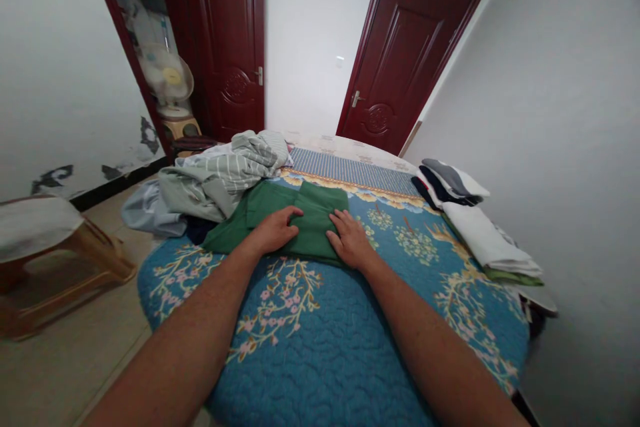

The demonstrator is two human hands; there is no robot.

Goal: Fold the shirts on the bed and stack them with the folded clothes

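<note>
A green garment (320,202), partly folded, lies on the blue floral quilted cover (320,340); its exact kind I cannot tell. Resting on the middle of the cloth is my left hand (276,229), open, with the thumb and fingers apart. My right hand (351,240) lies over the garment's right end, its fingers spread. Both palms press down and neither hand grips anything visible. To the left, part of the green cloth runs up against a heap of rumpled clothes (225,173), with a pale green striped piece on top.
Folded clothes (450,180) are stacked at the right edge, with a folded white cloth (487,237) nearer me. A brown stool (75,267) stands on the floor at left. Beyond are a fan (167,77), two dark red doors (233,33) and a wall along the right.
</note>
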